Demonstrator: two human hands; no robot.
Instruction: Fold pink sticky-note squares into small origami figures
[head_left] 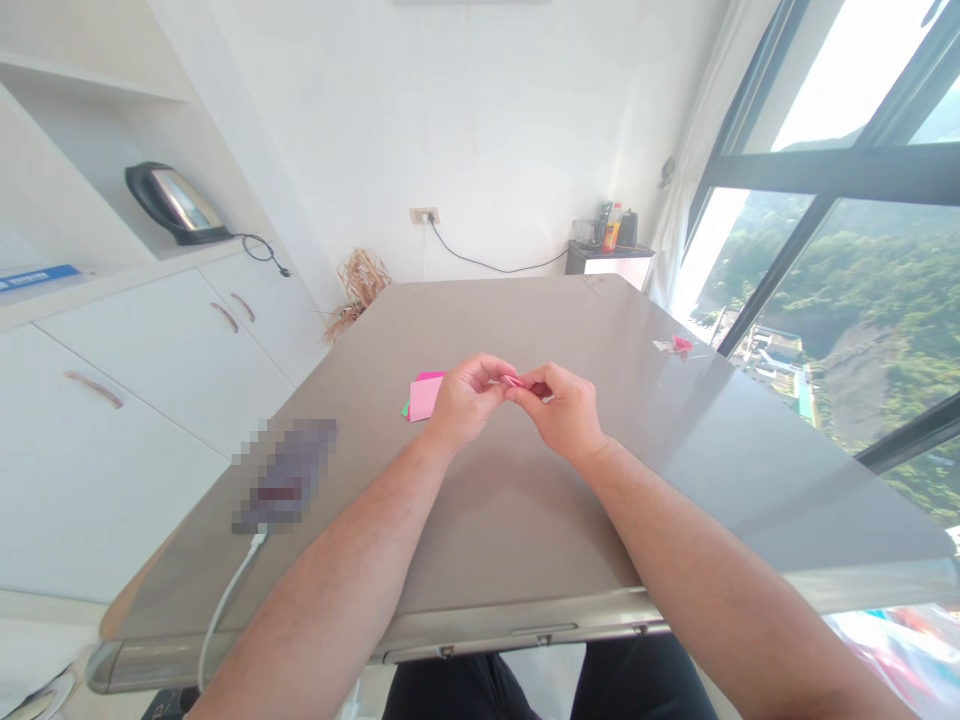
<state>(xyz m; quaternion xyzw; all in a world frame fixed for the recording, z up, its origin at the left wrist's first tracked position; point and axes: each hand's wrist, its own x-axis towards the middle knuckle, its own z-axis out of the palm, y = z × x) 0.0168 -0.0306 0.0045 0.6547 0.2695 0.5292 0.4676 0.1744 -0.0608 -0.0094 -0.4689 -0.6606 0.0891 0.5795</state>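
Note:
Above the middle of the table, a small folded piece of pink paper is pinched between the fingertips of both my hands. My left hand holds its left side, with thumb and fingers pressed together. From the other side my right hand grips it, fingers curled. Most of the paper is hidden behind the fingers. Just left of my left hand lies a stack of colored paper sheets, light pink on top with magenta and green edges showing, partly covered by that hand.
A blurred-out device with a white cable lies on the grey table at left. Red and white scraps sit near the right edge. An electric kettle stands on the left shelf; bottles stand beyond the table.

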